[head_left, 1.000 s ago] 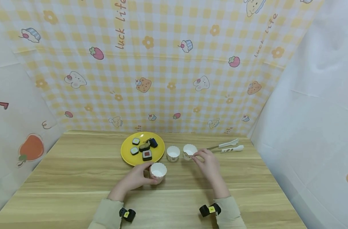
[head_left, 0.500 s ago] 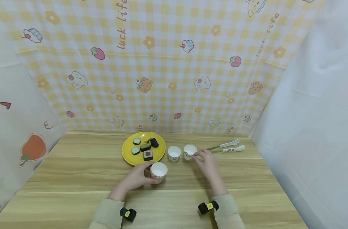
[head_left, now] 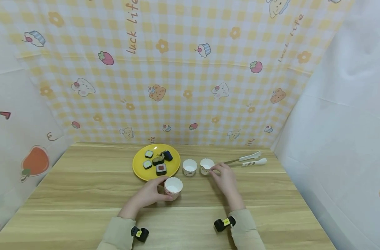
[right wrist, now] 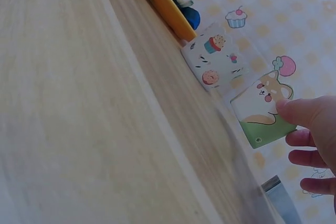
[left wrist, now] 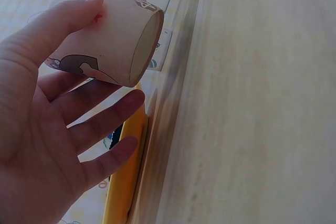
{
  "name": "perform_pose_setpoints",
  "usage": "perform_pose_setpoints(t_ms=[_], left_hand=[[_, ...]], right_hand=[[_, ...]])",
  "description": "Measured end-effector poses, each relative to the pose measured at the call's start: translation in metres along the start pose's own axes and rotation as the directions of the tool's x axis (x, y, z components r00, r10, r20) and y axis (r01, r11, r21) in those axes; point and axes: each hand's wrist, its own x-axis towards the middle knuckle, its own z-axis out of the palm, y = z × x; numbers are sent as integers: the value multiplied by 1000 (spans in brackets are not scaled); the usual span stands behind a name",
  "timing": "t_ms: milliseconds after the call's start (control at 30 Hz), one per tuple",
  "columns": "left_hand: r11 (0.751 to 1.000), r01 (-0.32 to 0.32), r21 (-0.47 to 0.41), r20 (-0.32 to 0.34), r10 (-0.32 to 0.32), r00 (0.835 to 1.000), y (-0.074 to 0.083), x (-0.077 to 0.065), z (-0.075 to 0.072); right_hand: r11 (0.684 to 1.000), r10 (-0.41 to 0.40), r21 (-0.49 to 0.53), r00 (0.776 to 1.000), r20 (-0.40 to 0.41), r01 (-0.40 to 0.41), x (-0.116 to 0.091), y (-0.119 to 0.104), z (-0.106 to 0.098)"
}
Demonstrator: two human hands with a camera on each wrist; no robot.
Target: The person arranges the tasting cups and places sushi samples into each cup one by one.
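From my station I list: left hand (head_left: pixel 154 190), thumb and fingers gripping one pink paper cup (head_left: pixel 172 195), held just above the wooden table (head_left: pixel 93 187), near side of the yellow plate (head_left: pixel 138 171). Right hand (head_left: pixel 226 178) — pinching one dog-print cup (head_left: pixel 205 167) at its near rim, mouth upward. Third cup, cupcake-printed (head_left: pixel 189 168), I find standing between plate and dog-print cup. On the plate, assorted sushi-shaped pieces (head_left: pixel 160 169). Right of the cups — one utensil, white-ended (head_left: pixel 254 162), partly behind the right hand.
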Motion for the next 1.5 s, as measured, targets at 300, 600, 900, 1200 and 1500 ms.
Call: perform_pose_setpoints(t_ms=[300, 600, 900, 1200, 1500], left_hand=[[1000, -5, 10, -1, 5, 1000, -1, 1, 0], [1000, 0, 11, 4, 0, 1000, -1, 1, 1], [1000, 5, 11, 0, -5, 1000, 2, 0, 0], [1000, -3, 13, 0, 3, 1000, 0, 1, 0], [1000, 4, 16, 2, -4, 1000, 0, 0, 0]], right_hand=[[1000, 18, -4, 1000, 11, -18, 0, 5, 7], [1000, -28, 0, 999, -32, 28, -3, 7, 9], [1000, -29, 0, 999, -25, 30, -3, 7, 9], [1000, 1, -15, 1000, -1, -1, -3, 6, 8], [1000, -8, -3, 1000, 2, 8, -3, 6, 7]])
